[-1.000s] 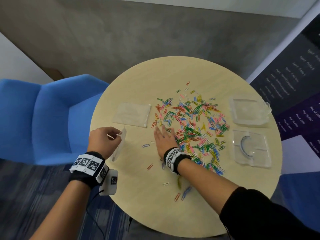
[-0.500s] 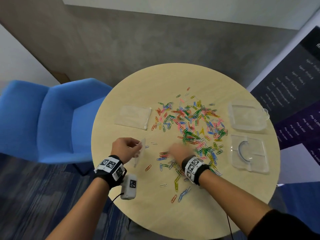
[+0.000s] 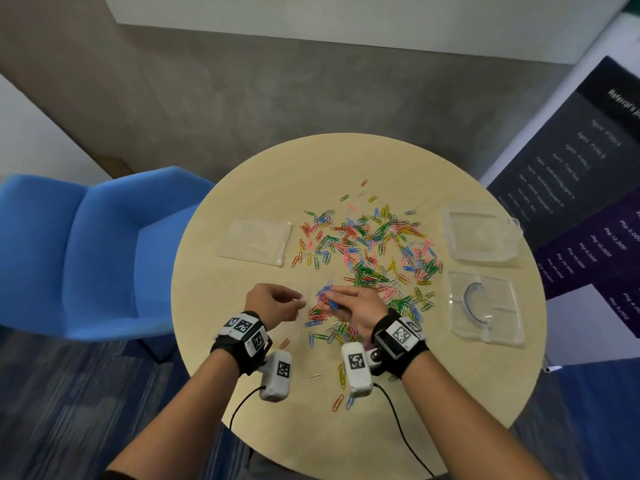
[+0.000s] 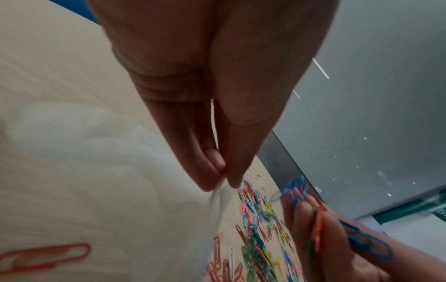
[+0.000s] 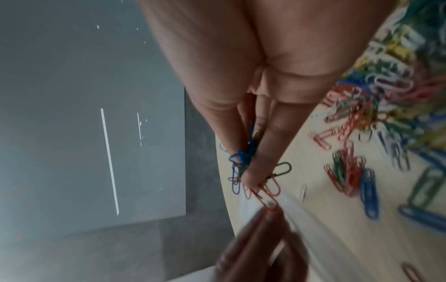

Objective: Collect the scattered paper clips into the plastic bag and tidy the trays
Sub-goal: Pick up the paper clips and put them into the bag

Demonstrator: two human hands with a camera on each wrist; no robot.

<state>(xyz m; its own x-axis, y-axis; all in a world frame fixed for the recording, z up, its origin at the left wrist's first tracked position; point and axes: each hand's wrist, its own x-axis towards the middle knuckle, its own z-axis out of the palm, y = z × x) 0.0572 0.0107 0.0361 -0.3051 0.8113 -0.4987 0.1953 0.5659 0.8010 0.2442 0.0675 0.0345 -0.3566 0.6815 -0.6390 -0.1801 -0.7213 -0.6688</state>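
Many coloured paper clips (image 3: 374, 244) lie scattered across the middle of the round table (image 3: 381, 161). My left hand (image 3: 299, 300) pinches the edge of a small clear plastic bag (image 3: 307, 296) between thumb and finger; the left wrist view shows that pinch (image 4: 223, 182) with the bag (image 4: 120, 152) hanging below. My right hand (image 3: 331, 295) grips a bunch of clips (image 3: 325, 299), mostly blue and red, right at the bag's edge. In the right wrist view the held clips (image 5: 241, 164) nearly touch my left fingers (image 5: 260, 238). Two clear trays (image 3: 481, 237) (image 3: 512, 327) sit at the table's right.
A second clear bag (image 3: 254, 242) lies flat at the table's left. Loose clips (image 3: 337, 401) lie near the front edge, under my wrists. A blue chair (image 3: 86, 254) stands left of the table and a dark sign (image 3: 588, 174) stands at the right.
My right hand swept clips toward me, gathered a bunch and lifted it to the bag. My left hand brought the bag rightward to meet it.
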